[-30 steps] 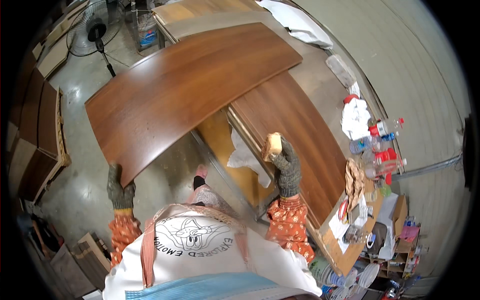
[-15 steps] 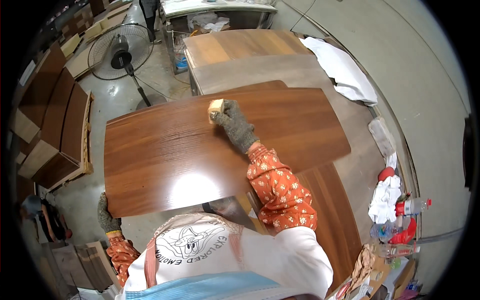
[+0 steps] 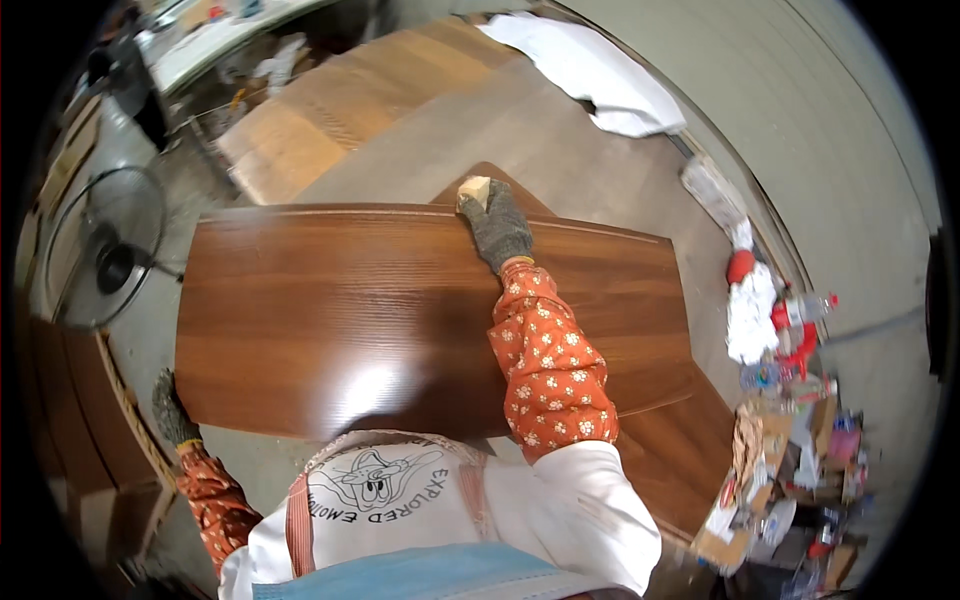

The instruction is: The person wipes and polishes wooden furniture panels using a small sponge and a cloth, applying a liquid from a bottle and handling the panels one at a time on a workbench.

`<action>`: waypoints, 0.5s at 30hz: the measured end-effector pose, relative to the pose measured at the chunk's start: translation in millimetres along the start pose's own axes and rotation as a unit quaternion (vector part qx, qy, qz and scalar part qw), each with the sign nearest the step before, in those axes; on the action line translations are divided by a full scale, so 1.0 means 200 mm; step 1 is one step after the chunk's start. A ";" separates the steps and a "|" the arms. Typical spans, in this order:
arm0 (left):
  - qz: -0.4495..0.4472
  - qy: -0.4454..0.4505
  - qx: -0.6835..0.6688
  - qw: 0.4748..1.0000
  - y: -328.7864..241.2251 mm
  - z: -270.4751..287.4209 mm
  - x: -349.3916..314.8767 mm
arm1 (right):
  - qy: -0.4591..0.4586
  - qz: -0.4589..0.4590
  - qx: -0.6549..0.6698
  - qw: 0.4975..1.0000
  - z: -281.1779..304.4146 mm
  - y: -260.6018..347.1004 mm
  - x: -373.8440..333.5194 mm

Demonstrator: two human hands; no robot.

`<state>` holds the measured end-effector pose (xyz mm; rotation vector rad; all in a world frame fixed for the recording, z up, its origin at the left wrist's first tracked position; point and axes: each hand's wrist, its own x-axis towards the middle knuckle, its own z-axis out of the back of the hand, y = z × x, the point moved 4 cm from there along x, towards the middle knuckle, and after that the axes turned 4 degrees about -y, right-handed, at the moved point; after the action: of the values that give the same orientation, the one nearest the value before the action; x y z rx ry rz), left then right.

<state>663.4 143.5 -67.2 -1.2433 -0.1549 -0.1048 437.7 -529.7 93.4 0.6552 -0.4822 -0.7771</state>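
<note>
A long brown wood-grain panel lies across in front of me, its surface glossy where light falls on it. My right hand, in a grey knit glove, is closed around a small pale tan block at the panel's far edge. Whether the block is wood or sponge I cannot tell. My left hand, gloved the same way, is at the panel's left edge, near its close corner, and grips it there; some fingers are hidden. Under the panel lies another brown panel, turned at an angle, with a corner showing beyond the far edge.
Behind lies a worktable surface with a white cloth. Bottles, a white rag and clutter line the right wall. A standing fan and stacked panels are at left; a person stands far left.
My view has turned, so the fan sits farther left. My right hand with the block has moved to the panel's far edge. The left hand stays at the left edge.
</note>
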 end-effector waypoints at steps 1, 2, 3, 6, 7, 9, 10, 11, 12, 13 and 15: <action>0.009 0.019 -0.001 1.000 0.02 -0.08 0.14 | -0.004 -0.049 0.015 0.999 0.02 -0.06 -0.01; 0.016 0.042 0.001 0.999 -0.06 -0.17 0.29 | -0.009 -0.102 0.032 0.994 0.03 -0.10 -0.04; 0.017 0.057 0.001 0.998 -0.01 -0.26 0.40 | -0.044 -0.017 0.025 0.999 0.10 -0.08 -0.05; -0.144 0.097 0.080 0.982 -0.05 -0.62 0.56 | -0.144 -0.081 -0.098 0.981 0.26 -0.33 -0.14; -0.074 0.097 -0.019 0.992 -0.07 -0.73 0.58 | -0.168 -0.069 -0.072 0.981 0.32 -0.43 -0.18; -0.005 0.095 -0.112 0.989 -0.38 -1.01 0.45 | -0.205 -0.080 -0.015 0.975 0.46 -0.59 -0.30; -0.160 0.100 -0.103 0.977 -0.43 -1.07 0.39 | -0.212 -0.094 0.024 0.973 0.52 -0.63 -0.33; -0.060 0.095 -0.136 0.984 -0.46 -1.13 0.37 | -0.222 -0.112 0.017 0.968 0.59 -0.68 -0.38; -0.055 0.072 -0.198 0.976 -0.65 -1.23 0.22 | -0.234 -0.131 0.006 0.963 0.66 -0.74 -0.44; 0.006 0.097 -0.246 0.964 -0.75 -1.32 0.14 | -0.246 -0.141 0.002 0.959 0.73 -0.74 -0.49; -0.060 0.088 -0.105 0.989 -0.75 -1.42 0.06 | -0.276 -0.138 0.089 0.947 0.84 -0.81 -0.55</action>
<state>668.2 -173.9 -13.1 -1.4269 -0.0661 -0.3420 188.2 -591.2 81.7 0.6770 -0.9949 -1.2014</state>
